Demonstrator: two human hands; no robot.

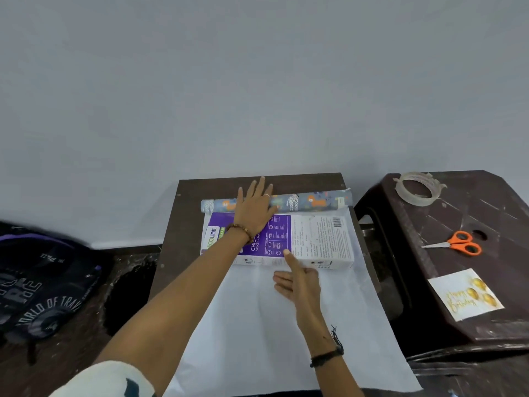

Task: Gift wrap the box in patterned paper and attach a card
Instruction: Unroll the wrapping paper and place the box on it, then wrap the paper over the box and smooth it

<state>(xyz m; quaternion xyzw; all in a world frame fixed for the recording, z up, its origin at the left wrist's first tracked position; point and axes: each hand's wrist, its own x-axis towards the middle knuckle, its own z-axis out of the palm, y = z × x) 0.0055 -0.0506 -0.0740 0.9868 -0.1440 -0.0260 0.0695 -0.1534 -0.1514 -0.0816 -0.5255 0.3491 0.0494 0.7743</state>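
A purple and white box (315, 239) lies flat on the white back side of unrolled wrapping paper (257, 325), which covers a small dark table (183, 224). Behind the box lies the paper's rolled part (309, 202), blue with animal prints. My left hand (254, 207) rests flat, fingers straight, across the roll and the box's far edge. My right hand (297, 282) lies on the paper against the box's near side, its thumb touching the box top. A white card (465, 298) with gold "Happy Birthday" lettering lies on the dark stool to the right.
On the brown plastic stool (429, 253) at the right sit a roll of clear tape (416, 189) and orange-handled scissors (458, 243). A dark backpack (40, 282) lies on the floor at the left. A plain grey wall stands behind the table.
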